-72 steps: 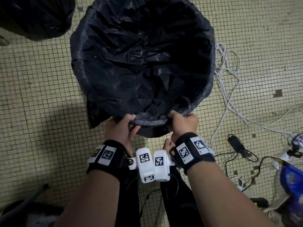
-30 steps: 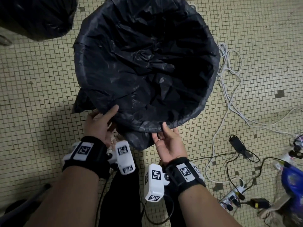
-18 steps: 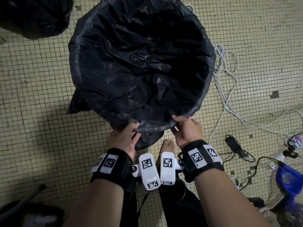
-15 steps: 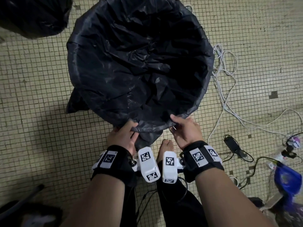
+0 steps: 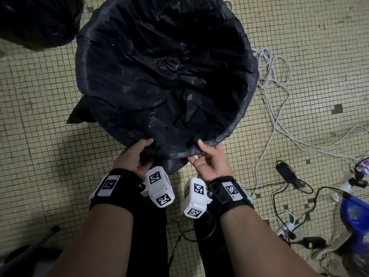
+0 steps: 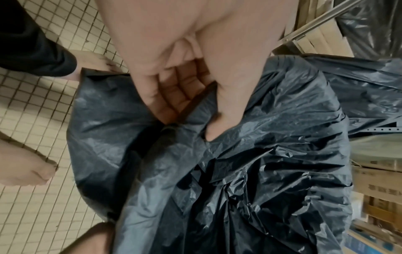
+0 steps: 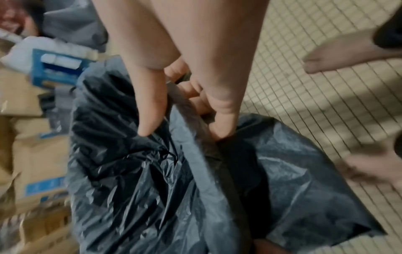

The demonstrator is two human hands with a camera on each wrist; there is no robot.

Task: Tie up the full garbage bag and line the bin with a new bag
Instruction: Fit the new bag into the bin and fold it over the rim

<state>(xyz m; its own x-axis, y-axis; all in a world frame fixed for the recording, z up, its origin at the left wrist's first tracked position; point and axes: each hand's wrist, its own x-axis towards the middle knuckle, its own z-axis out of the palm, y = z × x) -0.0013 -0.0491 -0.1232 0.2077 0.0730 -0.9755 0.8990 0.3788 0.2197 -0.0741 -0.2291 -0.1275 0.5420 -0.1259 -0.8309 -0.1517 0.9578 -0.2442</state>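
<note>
A new black bag (image 5: 159, 76) lines the round bin, its edge folded out over the rim, with a loose corner (image 5: 79, 114) sticking out at the left. My left hand (image 5: 146, 145) grips the near edge of the bag, thumb inside and fingers curled underneath (image 6: 174, 106). My right hand (image 5: 201, 147) pinches the same edge a little to the right, thumb (image 7: 150, 113) on the inside and fingers outside. The bin's brown rim (image 7: 185, 103) shows between the right thumb and fingers. The full black garbage bag (image 5: 36, 23) sits at the top left.
White cables (image 5: 269, 76) lie tangled right of the bin, with a black adapter (image 5: 285, 172), a power strip (image 5: 287, 228) and a blue object (image 5: 357, 216) further right. My bare feet (image 6: 23, 170) stand on the tiled floor. Cardboard boxes (image 7: 32, 154) are stacked behind the bin.
A second ago both hands were off the rim with straight fingers. They came back to the near edge and took hold; since half a second ago the wrists have spread apart and lowered.
</note>
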